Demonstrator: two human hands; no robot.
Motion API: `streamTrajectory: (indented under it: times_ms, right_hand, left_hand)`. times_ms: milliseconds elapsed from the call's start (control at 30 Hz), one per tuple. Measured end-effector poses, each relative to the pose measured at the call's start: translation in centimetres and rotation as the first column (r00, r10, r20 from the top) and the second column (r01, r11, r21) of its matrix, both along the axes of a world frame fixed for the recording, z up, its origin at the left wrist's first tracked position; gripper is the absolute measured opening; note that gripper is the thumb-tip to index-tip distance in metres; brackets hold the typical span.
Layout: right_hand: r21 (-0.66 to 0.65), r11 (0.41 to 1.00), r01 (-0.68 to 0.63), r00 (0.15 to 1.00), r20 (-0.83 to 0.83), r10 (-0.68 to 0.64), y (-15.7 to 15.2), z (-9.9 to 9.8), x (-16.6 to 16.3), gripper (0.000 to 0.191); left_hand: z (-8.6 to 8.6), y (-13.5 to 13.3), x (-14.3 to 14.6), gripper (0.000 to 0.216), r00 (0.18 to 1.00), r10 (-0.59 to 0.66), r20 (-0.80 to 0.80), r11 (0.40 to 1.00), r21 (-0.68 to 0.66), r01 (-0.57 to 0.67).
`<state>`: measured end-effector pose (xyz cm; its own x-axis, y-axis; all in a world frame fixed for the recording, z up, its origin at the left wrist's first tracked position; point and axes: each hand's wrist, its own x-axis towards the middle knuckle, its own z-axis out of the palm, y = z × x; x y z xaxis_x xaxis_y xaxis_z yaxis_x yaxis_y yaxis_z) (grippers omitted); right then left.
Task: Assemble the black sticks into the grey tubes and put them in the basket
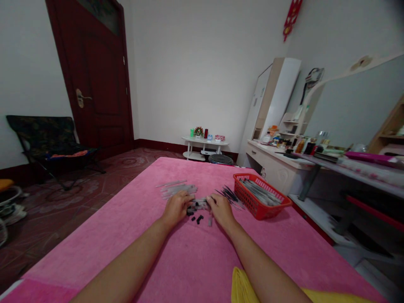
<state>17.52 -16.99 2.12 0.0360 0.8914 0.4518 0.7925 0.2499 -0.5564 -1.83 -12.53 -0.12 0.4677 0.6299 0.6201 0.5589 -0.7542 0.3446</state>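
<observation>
My left hand [177, 207] is closed, its fingertips pinched at the left edge of a small pile of clear and black pen parts [199, 204]. What it holds is hidden. Facing it, my right hand [221, 208] has its thumb and fingers together at the pile's right edge; what they grip is too small to make out. Loose black end pieces [199, 219] lie just in front, beside a short clear cap-like piece [210, 221]. Beyond my left hand are spread translucent grey pen tubes [179, 189]. Thin dark refill-like sticks [231, 195] lie right of my right hand.
A red plastic basket [263, 212] full of grey pen-like sticks stands on the pink-covered table [186, 265]. Yellow cloth [241, 288] lies under my right forearm. A folding chair [47, 134] is at left, a dresser [277, 162] at right, a low white stand [205, 143] beyond.
</observation>
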Motion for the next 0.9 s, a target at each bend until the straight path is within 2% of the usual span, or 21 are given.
streamTrajectory:
  times_ms: [167, 300, 467, 600, 767, 900]
  right_hand:
    - [0.005, 1.000, -0.012, 1.000, 0.012, 0.012, -0.01, 0.01, -0.06, 0.020]
    - [-0.021, 0.999, 0.029, 0.997, 0.068, -0.027, -0.09, 0.08, -0.05, 0.036]
    - [0.002, 1.000, -0.016, 0.999, 0.029, 0.016, -0.32, 0.39, -0.07, 0.016]
    - [-0.014, 0.999, 0.039, 0.996, 0.076, -0.038, -0.26, 0.46, 0.02, 0.032]
    - [0.005, 0.999, -0.038, 0.998, 0.044, 0.038, -0.17, 0.45, 0.14, 0.016]
    - [-0.021, 1.000, -0.003, 0.996, 0.085, 0.004, -0.38, 0.69, 0.03, 0.030]
  left_hand:
    - [0.01, -0.02, -0.02, 0.026, 1.000, 0.010, 0.002, 1.000, -0.018, -0.010]
    - [0.16, -0.19, -0.03, 0.024, 1.000, -0.007, -0.015, 1.000, -0.018, 0.007]
    - [0.05, -0.16, -0.07, 0.025, 1.000, 0.001, -0.003, 1.000, -0.025, -0.002]
    - [-0.16, 0.01, -0.06, 0.024, 1.000, -0.019, -0.003, 1.000, -0.011, 0.019]
    - [-0.24, 0.09, -0.03, 0.027, 1.000, -0.014, 0.021, 1.000, -0.005, 0.014]
    - [-0.08, 0.02, 0.02, 0.028, 0.999, -0.014, 0.030, 1.000, -0.004, 0.014]
